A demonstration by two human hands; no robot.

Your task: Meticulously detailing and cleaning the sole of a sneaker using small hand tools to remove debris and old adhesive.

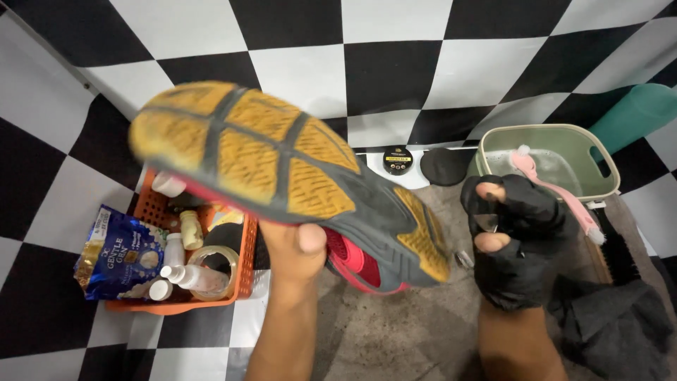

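Left hand (300,247) holds red shoe w/ yellow-grey rubber sole (282,173) up; right hand (518,240), beside shoe, grips black cloth. Keep sole steady, wipe firmly.

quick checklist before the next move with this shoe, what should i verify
1. Left hand has the shoe held up: ok, the thumb shows against the red side, sole facing the camera.
2. Right hand in the black cloth is free: cannot tell, it is curled and something small may sit between the fingers.
3. Sole is clean: not ok, the yellow pads look grimy.
4. Pink brush within reach: ok, it rests across the green basin beside the right hand.
5. Orange basket of bottles stands clear of the shoe: ok, it sits on the floor below the shoe's front.
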